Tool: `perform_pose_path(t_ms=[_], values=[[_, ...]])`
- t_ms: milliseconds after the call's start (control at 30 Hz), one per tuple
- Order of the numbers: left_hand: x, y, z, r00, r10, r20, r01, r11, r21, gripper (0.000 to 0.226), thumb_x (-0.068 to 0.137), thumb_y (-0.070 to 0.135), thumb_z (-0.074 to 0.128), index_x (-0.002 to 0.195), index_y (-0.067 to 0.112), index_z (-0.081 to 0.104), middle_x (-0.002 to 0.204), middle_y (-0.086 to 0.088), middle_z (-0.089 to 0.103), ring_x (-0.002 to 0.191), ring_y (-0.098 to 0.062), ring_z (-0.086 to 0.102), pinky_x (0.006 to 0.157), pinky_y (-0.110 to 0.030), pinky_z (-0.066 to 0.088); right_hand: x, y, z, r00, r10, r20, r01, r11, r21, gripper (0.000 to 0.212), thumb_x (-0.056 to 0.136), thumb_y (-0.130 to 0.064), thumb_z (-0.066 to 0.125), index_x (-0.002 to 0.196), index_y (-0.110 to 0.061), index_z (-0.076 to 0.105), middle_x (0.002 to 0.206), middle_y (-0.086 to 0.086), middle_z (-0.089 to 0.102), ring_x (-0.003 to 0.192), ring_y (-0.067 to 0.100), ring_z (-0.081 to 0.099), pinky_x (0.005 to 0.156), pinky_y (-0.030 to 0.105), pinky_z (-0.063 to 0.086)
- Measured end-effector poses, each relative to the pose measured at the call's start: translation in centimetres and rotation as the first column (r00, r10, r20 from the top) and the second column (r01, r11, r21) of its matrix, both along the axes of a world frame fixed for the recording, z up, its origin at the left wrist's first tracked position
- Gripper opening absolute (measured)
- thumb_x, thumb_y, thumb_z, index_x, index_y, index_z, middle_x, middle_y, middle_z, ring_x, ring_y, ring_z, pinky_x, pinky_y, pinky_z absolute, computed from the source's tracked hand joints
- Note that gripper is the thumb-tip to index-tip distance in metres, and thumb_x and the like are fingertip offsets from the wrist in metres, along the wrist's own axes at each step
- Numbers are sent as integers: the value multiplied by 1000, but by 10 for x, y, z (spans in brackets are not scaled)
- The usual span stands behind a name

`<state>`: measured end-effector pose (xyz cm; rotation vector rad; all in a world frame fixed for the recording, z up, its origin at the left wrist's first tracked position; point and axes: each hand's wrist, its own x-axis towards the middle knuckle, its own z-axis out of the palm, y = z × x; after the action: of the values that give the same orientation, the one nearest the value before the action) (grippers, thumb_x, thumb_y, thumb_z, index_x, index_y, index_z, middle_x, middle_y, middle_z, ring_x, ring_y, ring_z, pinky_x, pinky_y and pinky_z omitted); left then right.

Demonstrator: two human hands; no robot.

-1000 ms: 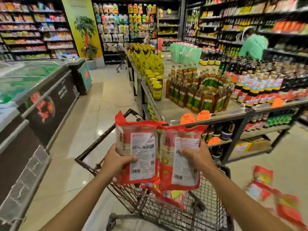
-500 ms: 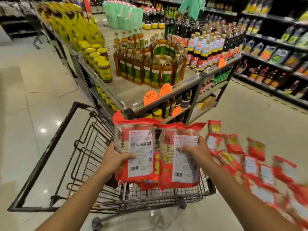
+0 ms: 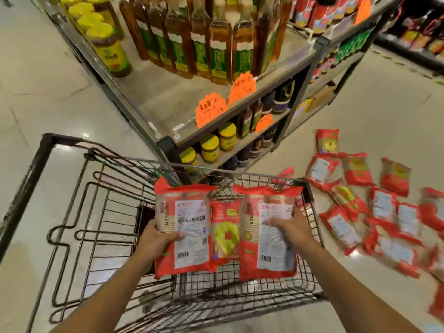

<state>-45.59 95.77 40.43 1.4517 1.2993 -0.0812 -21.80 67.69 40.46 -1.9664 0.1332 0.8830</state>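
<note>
I hold two red noodle packets over a wire shopping cart [image 3: 96,212]. My left hand [image 3: 156,239] grips the left packet [image 3: 189,227] at its left edge, thumb across the white label. My right hand [image 3: 288,228] grips the right packet [image 3: 266,246] at its right side, fingers curled over the front. Both packets show their white back labels and hang upright above the cart basket. A third red packet [image 3: 225,234] with a yellow print lies in the cart between them.
Several more red packets [image 3: 360,212] are strewn on the tiled floor to the right of the cart. A metal display shelf [image 3: 264,82] with oil bottles [image 3: 216,44], yellow-lidded jars [image 3: 108,44] and orange price tags [image 3: 211,109] stands directly ahead of the cart.
My view has tilted down and drawn closer to the cart. Both hands have lowered the packets towards the basket and spread them apart, exposing the packet lying in the cart.
</note>
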Motion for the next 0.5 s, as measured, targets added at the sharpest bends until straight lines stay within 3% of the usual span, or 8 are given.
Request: perform_pose_path(t_ms=[167,300,400,500], values=[[5,29,-74,992,-1,-123,-5,999,-51,85,40,28,99,113,11,60,101,-8,76,82,-27,77,77,-49,63,19,8,-65,998,-8,-62,0,991,-130,59,65,-7,91,112,-12,56,95,6,73,79,22,72,63,32,55],[22,42,-119,983,2,-182,-17,997,-81,65,60,8,95,111,10,55,101,-9,73,81,-25,74,67,-37,60,38,11,-126,990,31,-140,-65,968,-243,67,57,-24,95,111,-18,56,98,6,74,85,29,74,77,52,62],[34,55,-154,973,-33,-228,13,996,-89,76,53,17,98,115,8,55,105,-8,72,83,-24,74,69,-39,61,49,16,-162,989,50,-143,-93,945,-313,63,62,-25,93,110,-18,53,98,6,71,86,30,72,79,52,61],[38,66,-180,967,-63,-249,41,995,-92,76,59,15,97,118,7,49,105,-5,69,85,-22,71,67,-35,59,58,23,-189,984,25,-177,-84,938,-336,55,68,-17,90,111,-12,56,94,7,73,81,28,74,75,45,61]])
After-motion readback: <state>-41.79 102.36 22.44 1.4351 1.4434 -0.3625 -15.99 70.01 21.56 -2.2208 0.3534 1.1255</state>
